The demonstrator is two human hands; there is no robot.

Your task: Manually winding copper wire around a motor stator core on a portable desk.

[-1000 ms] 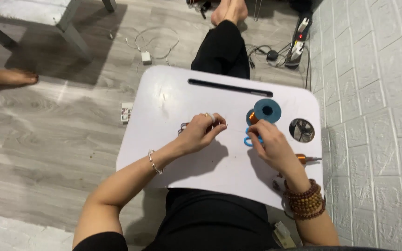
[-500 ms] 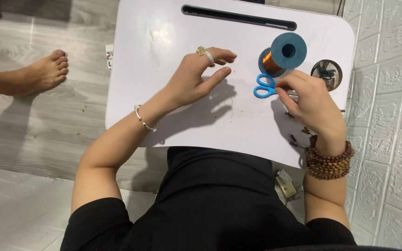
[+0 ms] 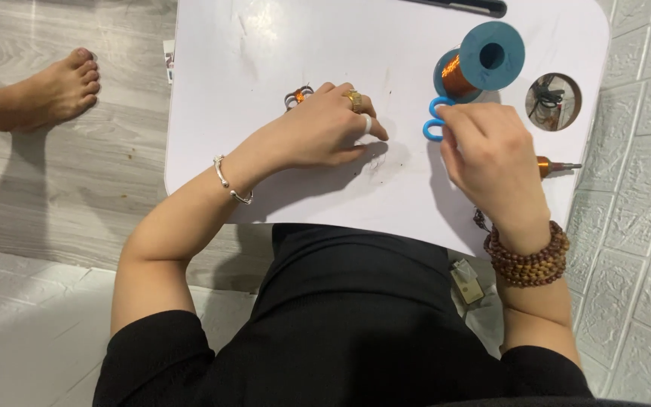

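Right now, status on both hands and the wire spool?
Left hand flat on white table, by small copper coil. Right hand on blue scissors. Wire spool lies untouched, nothing blocking.

Home room, grey wood-look floor (image 3: 54,188), white brick-pattern wall (image 3: 642,226), low white lap table (image 3: 265,45), bare foot (image 3: 54,94)

The person is wearing a black short-sleeved top and black bottoms. The left hand (image 3: 322,132) is carrying a gold ring, a white ring and a thin silver bangle; the right hand (image 3: 491,154) is wearing stacked brown wooden bead bracelets at five o'clock.
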